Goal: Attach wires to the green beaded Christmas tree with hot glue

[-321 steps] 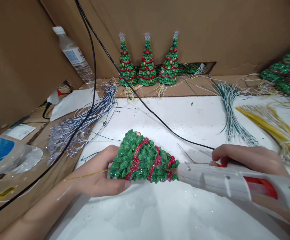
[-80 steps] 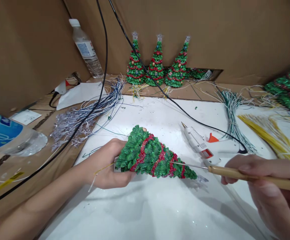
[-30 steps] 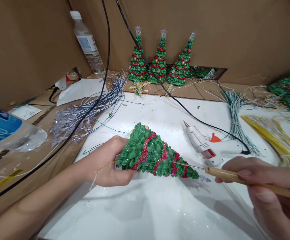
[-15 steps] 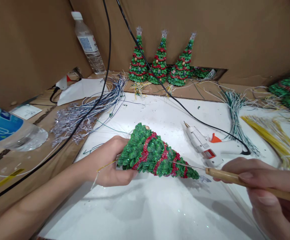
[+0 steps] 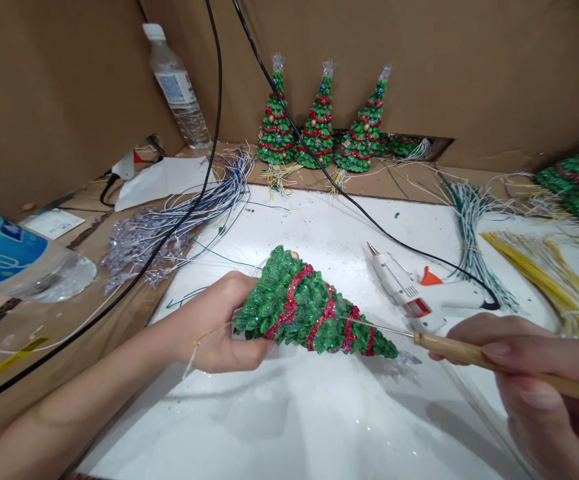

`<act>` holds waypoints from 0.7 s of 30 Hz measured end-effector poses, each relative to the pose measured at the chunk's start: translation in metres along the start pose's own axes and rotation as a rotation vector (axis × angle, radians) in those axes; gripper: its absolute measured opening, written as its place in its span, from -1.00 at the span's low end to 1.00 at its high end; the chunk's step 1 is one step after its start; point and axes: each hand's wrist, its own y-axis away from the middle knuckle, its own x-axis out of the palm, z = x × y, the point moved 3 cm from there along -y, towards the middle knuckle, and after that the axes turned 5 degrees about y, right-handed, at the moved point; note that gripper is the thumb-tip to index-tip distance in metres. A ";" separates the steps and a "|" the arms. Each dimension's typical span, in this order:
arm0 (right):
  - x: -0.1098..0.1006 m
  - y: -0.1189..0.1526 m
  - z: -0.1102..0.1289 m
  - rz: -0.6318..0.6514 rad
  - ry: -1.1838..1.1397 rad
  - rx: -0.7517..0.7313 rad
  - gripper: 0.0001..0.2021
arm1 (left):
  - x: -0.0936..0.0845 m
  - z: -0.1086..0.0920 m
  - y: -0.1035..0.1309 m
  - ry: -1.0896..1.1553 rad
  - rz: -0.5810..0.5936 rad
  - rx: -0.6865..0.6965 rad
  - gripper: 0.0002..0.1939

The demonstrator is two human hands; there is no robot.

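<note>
A green glittery Christmas tree point(image 5: 314, 310) with red garlands lies tilted on its side above the white board, its clear star tip pointing right. My left hand point(image 5: 229, 327) is closed round its wide base; a yellow and white wire crosses that hand. In my right hand point(image 5: 529, 367) is a wooden-handled tool point(image 5: 454, 347), whose thin metal shaft reaches left over the tree's upper part. Whether the metal tip touches the tree or enters it, I cannot tell. A white glue gun point(image 5: 409, 290) lies just behind my right hand.
Three finished-looking trees point(image 5: 319, 127) stand against the cardboard wall. Star-tipped wires point(image 5: 139, 247) lie left, green-white wires point(image 5: 469, 227) and yellow wires point(image 5: 549, 273) right. Bottles point(image 5: 179, 87) stand or lie at left. A black cable point(image 5: 339, 183) crosses the board point(image 5: 289, 227).
My right hand and the wooden-handled tool have moved slightly to the right. The tree and my left hand have hardly moved.
</note>
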 end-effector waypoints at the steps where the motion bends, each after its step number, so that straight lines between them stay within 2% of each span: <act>1: -0.001 0.000 -0.001 -0.005 -0.006 0.004 -0.71 | 0.000 0.000 0.000 -0.004 0.001 -0.006 -0.86; 17: 0.000 -0.003 0.000 0.088 0.009 -0.057 -0.71 | 0.001 -0.001 -0.001 -0.013 -0.030 0.001 -0.87; 21: 0.000 -0.006 0.002 0.069 0.043 -0.053 -0.74 | 0.001 -0.003 0.000 -0.007 -0.048 -0.018 -0.88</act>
